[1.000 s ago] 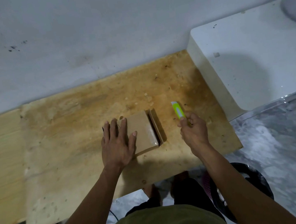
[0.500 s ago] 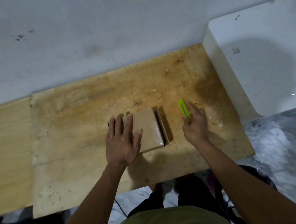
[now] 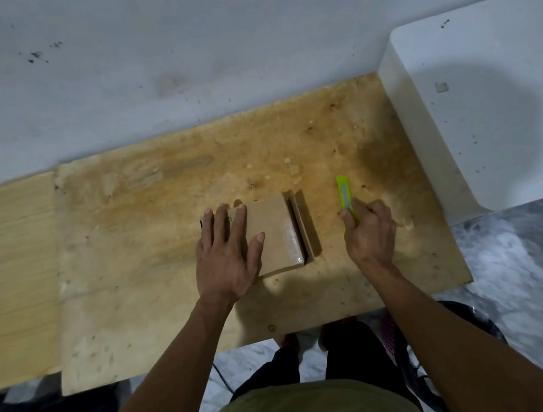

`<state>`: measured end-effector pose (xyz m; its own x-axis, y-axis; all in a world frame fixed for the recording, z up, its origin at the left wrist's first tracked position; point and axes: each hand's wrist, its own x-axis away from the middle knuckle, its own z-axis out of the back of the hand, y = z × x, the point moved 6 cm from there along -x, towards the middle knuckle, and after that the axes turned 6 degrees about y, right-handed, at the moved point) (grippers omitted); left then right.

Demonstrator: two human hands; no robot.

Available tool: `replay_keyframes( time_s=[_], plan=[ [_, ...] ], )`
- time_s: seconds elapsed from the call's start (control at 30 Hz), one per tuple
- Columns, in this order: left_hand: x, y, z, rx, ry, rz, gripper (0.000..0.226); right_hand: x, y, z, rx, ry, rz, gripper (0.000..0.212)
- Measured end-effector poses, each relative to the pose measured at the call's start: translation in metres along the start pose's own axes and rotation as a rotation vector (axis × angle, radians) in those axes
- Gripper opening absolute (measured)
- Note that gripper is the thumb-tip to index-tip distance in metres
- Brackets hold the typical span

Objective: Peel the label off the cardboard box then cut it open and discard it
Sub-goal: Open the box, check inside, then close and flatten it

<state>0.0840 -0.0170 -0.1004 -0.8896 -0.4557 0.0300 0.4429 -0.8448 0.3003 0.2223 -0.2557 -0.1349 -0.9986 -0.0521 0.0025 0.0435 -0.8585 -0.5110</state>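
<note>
A small flat brown cardboard box [image 3: 275, 233] lies on the stained plywood board [image 3: 148, 222], with a narrow flap standing open along its right side. My left hand [image 3: 228, 253] rests flat on the box's left half, fingers spread and pressing down. To the right of the box, my right hand [image 3: 368, 231] is closed around a lime-green utility knife [image 3: 345, 198], whose tip points away from me. The knife is apart from the box. No label shows on the visible top face.
A white block-shaped unit [image 3: 491, 100] stands against the board's right end. A grey wall runs behind. A lighter wooden plank [image 3: 6, 275] joins the board on the left. A dark bin [image 3: 465, 322] and marbled floor lie below the front edge.
The view has shifted slightly. My right hand with the knife stays just right of the box, and my left hand stays pressed on the box.
</note>
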Motion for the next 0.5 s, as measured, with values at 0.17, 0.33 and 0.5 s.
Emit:
replay_keyframes(
  time_s=[0.17,0.33,0.5],
  plan=[
    [0.0,0.0,0.0,0.003,-0.022,-0.004,0.066,0.0,-0.001,0.001,0.047,-0.032,0.004,0.037],
    [0.0,0.0,0.002,0.035,-0.027,-0.01,0.064,0.006,-0.015,0.016,-0.033,-0.012,0.014,0.04],
    [0.001,-0.003,0.008,0.147,0.012,0.032,0.066,0.041,-0.069,0.029,-0.274,-0.087,0.156,0.041]
  ],
)
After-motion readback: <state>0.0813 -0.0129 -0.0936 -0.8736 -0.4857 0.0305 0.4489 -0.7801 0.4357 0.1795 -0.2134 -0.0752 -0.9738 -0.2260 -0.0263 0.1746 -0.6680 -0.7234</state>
